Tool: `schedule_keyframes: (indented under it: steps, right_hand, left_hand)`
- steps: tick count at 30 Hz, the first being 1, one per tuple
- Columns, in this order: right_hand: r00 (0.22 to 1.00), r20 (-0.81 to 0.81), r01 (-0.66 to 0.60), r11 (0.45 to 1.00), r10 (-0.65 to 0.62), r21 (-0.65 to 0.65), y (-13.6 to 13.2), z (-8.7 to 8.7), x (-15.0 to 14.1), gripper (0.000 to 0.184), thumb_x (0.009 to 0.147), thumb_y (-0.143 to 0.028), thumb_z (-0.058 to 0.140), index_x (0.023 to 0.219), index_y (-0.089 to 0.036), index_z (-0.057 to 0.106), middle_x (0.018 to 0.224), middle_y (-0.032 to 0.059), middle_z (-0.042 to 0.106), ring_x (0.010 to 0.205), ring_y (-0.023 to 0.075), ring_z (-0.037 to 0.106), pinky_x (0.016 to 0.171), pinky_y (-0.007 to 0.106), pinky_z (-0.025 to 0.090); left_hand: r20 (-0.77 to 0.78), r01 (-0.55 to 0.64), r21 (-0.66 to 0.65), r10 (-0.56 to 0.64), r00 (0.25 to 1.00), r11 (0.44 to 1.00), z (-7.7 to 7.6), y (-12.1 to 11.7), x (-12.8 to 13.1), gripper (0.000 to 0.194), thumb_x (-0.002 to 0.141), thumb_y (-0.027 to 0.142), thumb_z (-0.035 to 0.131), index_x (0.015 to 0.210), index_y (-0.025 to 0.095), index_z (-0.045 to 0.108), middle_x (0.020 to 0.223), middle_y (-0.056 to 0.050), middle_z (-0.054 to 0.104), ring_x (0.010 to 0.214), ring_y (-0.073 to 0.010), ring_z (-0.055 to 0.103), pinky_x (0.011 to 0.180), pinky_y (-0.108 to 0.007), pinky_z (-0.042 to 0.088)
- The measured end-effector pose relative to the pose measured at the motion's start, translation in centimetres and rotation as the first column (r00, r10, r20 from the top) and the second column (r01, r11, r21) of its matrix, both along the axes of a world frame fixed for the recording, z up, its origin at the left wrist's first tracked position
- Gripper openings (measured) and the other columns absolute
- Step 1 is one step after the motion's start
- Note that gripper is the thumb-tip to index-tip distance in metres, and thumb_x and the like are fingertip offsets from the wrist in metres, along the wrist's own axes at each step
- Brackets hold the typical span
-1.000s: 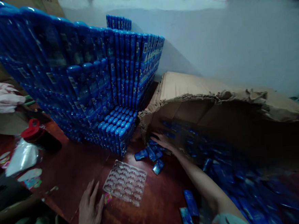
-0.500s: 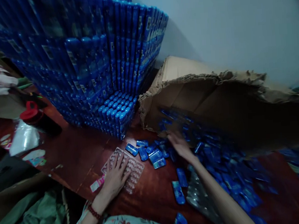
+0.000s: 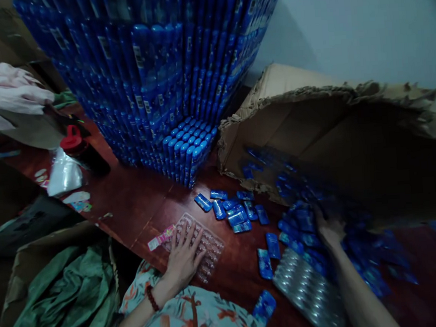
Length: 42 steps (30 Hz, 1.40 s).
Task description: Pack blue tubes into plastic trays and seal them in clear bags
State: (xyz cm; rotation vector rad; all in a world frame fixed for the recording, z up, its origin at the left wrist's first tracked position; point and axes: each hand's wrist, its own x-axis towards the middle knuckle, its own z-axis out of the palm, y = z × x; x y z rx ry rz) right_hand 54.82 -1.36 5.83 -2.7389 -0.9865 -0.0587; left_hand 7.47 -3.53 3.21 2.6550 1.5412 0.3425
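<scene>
My left hand (image 3: 184,253) lies flat with fingers spread on a clear plastic tray (image 3: 213,248) with rows of small hollows. A pink and white printed strip (image 3: 162,238) sticks out beside that tray. My right hand (image 3: 330,229) is in a heap of small blue packets (image 3: 300,217) at the mouth of a torn cardboard box (image 3: 274,119); its fingers are dim and partly hidden. Between the hands is a loose group of blue packets (image 3: 237,216). Under my right forearm, a second moulded tray (image 3: 305,289) lies near several single packets (image 3: 264,264).
A tall stack of blue packets (image 3: 123,85) rises behind the reddish-brown table (image 3: 138,199). To the left are a dark bottle with a red lid (image 3: 72,139), clear plastic bags (image 3: 65,171) and a box with green cloth (image 3: 63,294). A wall (image 3: 361,24) stands at the back.
My right hand has moved from beside the loose packets rightward into the heap. The second tray shows more fully. My left hand stays on the clear tray while the whole view has shifted.
</scene>
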Motion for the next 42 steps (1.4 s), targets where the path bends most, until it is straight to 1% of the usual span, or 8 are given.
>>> schedule_keyframes:
  steps: [7, 15, 21, 26, 32, 35, 39, 42]
  right_hand:
    - [0.943, -0.113, -0.309, 0.95, 0.312, 0.043, 2.2, -0.1, -9.7, 0.063, 0.085, -0.059, 0.029, 0.13, -0.02, 0.051, 0.141, 0.013, 0.038, 0.13, 0.032, 0.031, 0.103, 0.05, 0.029]
    - [0.714, -0.041, -0.699, 0.715, 0.698, -0.007, 4.7, -0.3, -18.9, 0.051, 0.091, -0.046, 0.033, 0.135, -0.024, 0.043, 0.142, 0.0084, 0.038, 0.128, 0.026, 0.035, 0.105, 0.045, 0.028]
    - [0.609, -0.008, -0.79, 0.605, 0.793, -0.102, 7.9, 0.6, -24.7, 0.045, 0.094, -0.042, 0.032, 0.135, -0.028, 0.042, 0.147, 0.0073, 0.031, 0.133, 0.0289, 0.027, 0.106, 0.058, 0.017]
    - [0.555, 0.102, -0.816, 0.564, 0.825, -0.125, 8.3, 1.7, -25.7, 0.037, 0.094, -0.032, 0.034, 0.126, -0.026, 0.053, 0.14, 0.0083, 0.043, 0.131, 0.029, 0.028, 0.105, 0.062, 0.006]
    - [0.581, -0.095, -0.804, 0.589, 0.808, 0.085, 5.3, 4.4, -25.2, 0.036, 0.094, -0.038, 0.035, 0.102, -0.022, 0.065, 0.098, 0.0076, 0.065, 0.097, 0.0226, 0.054, 0.084, 0.034, 0.041]
    - [0.631, -0.149, -0.77, 0.639, 0.761, 0.004, 4.2, 5.0, -26.7, 0.039, 0.09, -0.05, 0.04, 0.111, -0.022, 0.06, 0.103, 0.0078, 0.062, 0.088, 0.0219, 0.059, 0.073, 0.03, 0.044]
    - [0.63, -0.174, -0.772, 0.589, 0.757, -0.237, 4.3, 4.7, -29.0, 0.044, 0.087, -0.041, 0.049, 0.125, -0.02, 0.045, 0.115, 0.0127, 0.055, 0.084, 0.0224, 0.062, 0.066, 0.029, 0.045]
    - [0.623, -0.229, -0.78, 0.572, 0.748, -0.254, 4.4, 4.9, -28.7, 0.036, 0.086, -0.024, 0.046, 0.121, -0.016, 0.045, 0.112, 0.0138, 0.057, 0.087, 0.0218, 0.062, 0.071, 0.03, 0.046]
  left_hand:
    - [0.01, 0.011, -0.093, -0.01, 1.0, 0.996, 0.1, -0.9, 0.8, 0.053, 0.09, 0.046, 0.042, 0.14, 0.031, 0.035, 0.146, -0.007, 0.036, 0.129, -0.0297, 0.038, 0.104, -0.045, 0.028]
    - [-0.02, 0.027, -0.125, -0.03, 0.999, 0.992, 0.9, -1.4, 0.8, 0.058, 0.088, 0.048, 0.044, 0.142, 0.031, 0.031, 0.147, -0.009, 0.033, 0.12, -0.0304, 0.046, 0.098, -0.046, 0.036]
    - [-0.038, 0.037, -0.14, -0.043, 0.998, 0.99, 1.1, -1.7, 1.1, 0.062, 0.087, 0.052, 0.044, 0.143, 0.03, 0.028, 0.142, -0.011, 0.04, 0.113, -0.0291, 0.05, 0.094, -0.043, 0.039]
    - [-0.012, 0.016, -0.175, -0.018, 1.0, 0.984, 1.3, -1.2, 1.6, 0.059, 0.088, 0.045, 0.046, 0.141, 0.023, 0.034, 0.134, -0.015, 0.046, 0.113, -0.0305, 0.049, 0.093, -0.045, 0.04]
    - [0.116, -0.059, -0.285, 0.096, 0.989, 0.957, 3.5, 0.6, -0.1, 0.043, 0.093, 0.037, 0.039, 0.133, 0.02, 0.043, 0.13, -0.013, 0.047, 0.114, -0.0253, 0.049, 0.088, -0.036, 0.047]
    - [0.185, -0.063, -0.282, 0.118, 0.976, 0.957, 4.9, 2.4, -0.8, 0.034, 0.095, 0.03, 0.034, 0.124, 0.018, 0.05, 0.118, -0.01, 0.054, 0.103, -0.0204, 0.056, 0.084, -0.032, 0.048]
    - [0.216, 0.099, -0.223, -0.05, 0.975, 0.97, 6.2, 6.3, 0.4, 0.032, 0.093, 0.022, 0.038, 0.122, 0.016, 0.051, 0.117, -0.01, 0.054, 0.103, -0.0202, 0.053, 0.09, -0.033, 0.046]
    - [0.067, 0.33, -0.25, -0.323, 0.944, 0.91, 6.7, 9.4, 1.7, 0.041, 0.088, 0.009, 0.041, 0.127, 0.018, 0.049, 0.13, -0.011, 0.048, 0.11, -0.0234, 0.049, 0.093, -0.038, 0.044]
